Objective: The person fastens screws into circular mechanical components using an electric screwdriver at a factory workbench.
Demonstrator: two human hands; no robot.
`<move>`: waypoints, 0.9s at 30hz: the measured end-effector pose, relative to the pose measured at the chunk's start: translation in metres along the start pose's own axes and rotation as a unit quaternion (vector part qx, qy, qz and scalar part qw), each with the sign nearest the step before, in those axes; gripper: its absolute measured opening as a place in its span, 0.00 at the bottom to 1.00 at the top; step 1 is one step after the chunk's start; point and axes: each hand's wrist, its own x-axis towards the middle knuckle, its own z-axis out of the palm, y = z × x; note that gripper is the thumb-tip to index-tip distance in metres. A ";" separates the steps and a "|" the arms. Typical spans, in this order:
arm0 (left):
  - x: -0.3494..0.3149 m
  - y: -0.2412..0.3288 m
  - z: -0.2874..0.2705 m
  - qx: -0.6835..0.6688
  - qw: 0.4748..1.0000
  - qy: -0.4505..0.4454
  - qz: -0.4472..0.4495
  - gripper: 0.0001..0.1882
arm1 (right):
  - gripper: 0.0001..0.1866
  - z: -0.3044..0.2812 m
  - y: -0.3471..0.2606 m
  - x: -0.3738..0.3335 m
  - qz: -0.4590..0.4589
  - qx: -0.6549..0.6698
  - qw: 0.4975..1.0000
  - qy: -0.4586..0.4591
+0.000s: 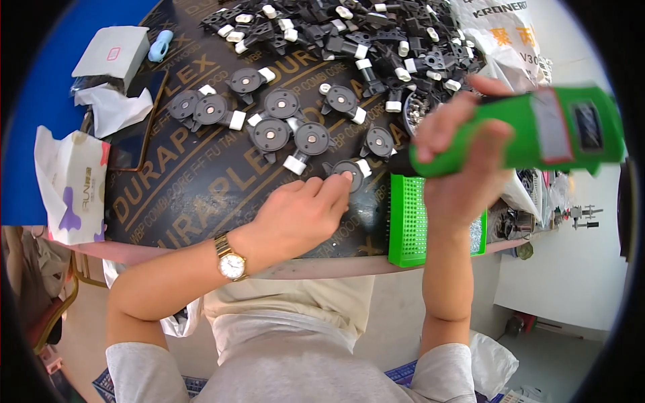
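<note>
My left hand [302, 213], a gold watch [231, 264] on its wrist, has its fingertips on a round black plastic part [351, 176] with a white end, lying on the table. Just right of that, my right hand [463, 144] is wrapped round a green cordless screwdriver [524, 127], slightly blurred, held above a green tray. The dark tip end of the tool points toward the part; whether it touches is unclear. Several similar round black parts [271, 135] with white ends lie beyond my left hand, their discs facing up.
A large heap of black and white plastic pieces [376, 43] covers the far side. A bowl of small metal pieces [415, 111] and the green perforated tray [405, 258] are at right. At left are a tissue pack [70, 185], a white box [111, 54] and a dark tablet-like slab [131, 160].
</note>
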 end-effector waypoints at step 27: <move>0.009 -0.003 -0.010 -0.062 0.996 -0.049 -0.050 0.23 | 0.27 -0.091 0.022 -0.021 -0.028 -0.066 0.994 0.082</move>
